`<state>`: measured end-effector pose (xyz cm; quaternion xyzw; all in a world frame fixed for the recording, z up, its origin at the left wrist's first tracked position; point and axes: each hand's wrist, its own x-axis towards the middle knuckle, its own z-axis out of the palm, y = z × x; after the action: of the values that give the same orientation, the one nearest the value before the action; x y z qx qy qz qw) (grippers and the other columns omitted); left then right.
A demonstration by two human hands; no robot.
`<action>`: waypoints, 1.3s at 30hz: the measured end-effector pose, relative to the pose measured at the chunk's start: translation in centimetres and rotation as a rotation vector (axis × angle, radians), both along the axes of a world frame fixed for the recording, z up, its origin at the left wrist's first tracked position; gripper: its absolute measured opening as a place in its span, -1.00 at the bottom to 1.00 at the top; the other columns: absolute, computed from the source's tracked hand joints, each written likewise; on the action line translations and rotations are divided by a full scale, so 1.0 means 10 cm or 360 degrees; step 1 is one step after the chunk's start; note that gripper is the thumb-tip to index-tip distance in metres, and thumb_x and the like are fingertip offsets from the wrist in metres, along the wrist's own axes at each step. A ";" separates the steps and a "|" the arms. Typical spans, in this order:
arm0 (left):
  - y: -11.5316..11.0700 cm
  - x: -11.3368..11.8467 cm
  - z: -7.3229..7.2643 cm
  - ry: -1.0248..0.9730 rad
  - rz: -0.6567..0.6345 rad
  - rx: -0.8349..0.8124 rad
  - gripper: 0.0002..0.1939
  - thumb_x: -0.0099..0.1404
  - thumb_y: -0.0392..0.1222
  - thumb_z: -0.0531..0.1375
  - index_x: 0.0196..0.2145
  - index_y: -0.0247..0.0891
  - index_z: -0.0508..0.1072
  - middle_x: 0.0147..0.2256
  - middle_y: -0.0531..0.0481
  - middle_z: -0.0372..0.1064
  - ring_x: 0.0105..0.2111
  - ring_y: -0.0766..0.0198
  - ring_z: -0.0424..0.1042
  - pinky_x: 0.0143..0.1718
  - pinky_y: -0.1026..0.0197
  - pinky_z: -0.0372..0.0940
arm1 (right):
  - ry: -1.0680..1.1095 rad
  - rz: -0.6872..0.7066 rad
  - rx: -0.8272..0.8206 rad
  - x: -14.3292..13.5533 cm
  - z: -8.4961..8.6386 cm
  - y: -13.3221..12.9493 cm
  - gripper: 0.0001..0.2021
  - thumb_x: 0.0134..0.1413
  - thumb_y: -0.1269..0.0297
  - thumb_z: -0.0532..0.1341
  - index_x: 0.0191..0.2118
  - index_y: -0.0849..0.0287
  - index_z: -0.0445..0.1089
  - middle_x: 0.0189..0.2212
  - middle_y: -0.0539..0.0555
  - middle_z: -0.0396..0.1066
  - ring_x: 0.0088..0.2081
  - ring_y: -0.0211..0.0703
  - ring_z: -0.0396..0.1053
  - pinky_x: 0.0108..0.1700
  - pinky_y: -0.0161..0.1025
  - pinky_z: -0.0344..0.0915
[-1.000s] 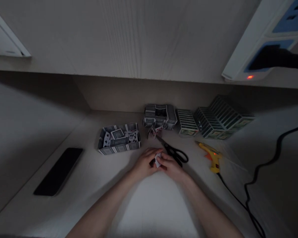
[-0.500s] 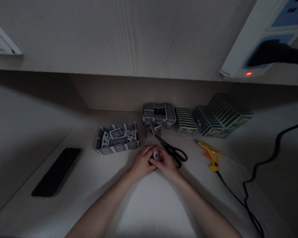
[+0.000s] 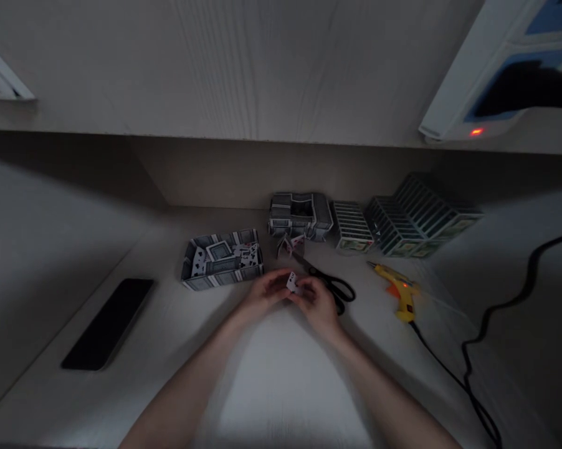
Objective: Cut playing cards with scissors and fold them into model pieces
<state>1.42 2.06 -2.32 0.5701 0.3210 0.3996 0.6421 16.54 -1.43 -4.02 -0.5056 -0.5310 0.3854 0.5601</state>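
Observation:
A small folded playing card [image 3: 293, 284] is held between both hands near the middle of the tabletop. My left hand [image 3: 263, 293] pinches its left side, and my right hand [image 3: 317, 301] grips its right side with thumb and fingers. Black-handled scissors [image 3: 338, 288] lie just right of my right hand, partly behind it. Beyond the hands sits a small folded card piece [image 3: 290, 244], close to the scissors' blades. To the left, an open box made of cards [image 3: 222, 279] contains several loose playing cards.
A grey card-built box [image 3: 300, 215] and striped card structures [image 3: 352, 226] stand along the back. A yellow glue gun [image 3: 399, 289] with a black cord lies right. On the left is a black phone [image 3: 108, 324]. A power strip [image 3: 453, 106] hangs above at right.
My hands have drawn slightly apart, and more of the card shows between them, turned to a different angle. The camera view has shifted a little.

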 end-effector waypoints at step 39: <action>0.07 0.06 -0.02 0.0265 0.0419 -0.0128 -0.66 -0.08 -0.09 0.31 -0.34 -0.32 0.45 -0.36 -0.07 0.44 -0.35 0.25 0.40 -0.27 0.19 0.28 | 0.0164 -0.0013 -0.0316 0.05 0.12 0.05 -0.62 -0.21 0.06 0.28 -0.25 0.19 0.38 -0.50 0.03 0.43 -0.50 -0.18 0.39 -0.44 -0.26 0.31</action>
<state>2.00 2.74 -2.53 0.5281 0.4606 0.4186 0.5777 17.01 -0.94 -2.81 -0.5404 -0.4585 0.4593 0.5355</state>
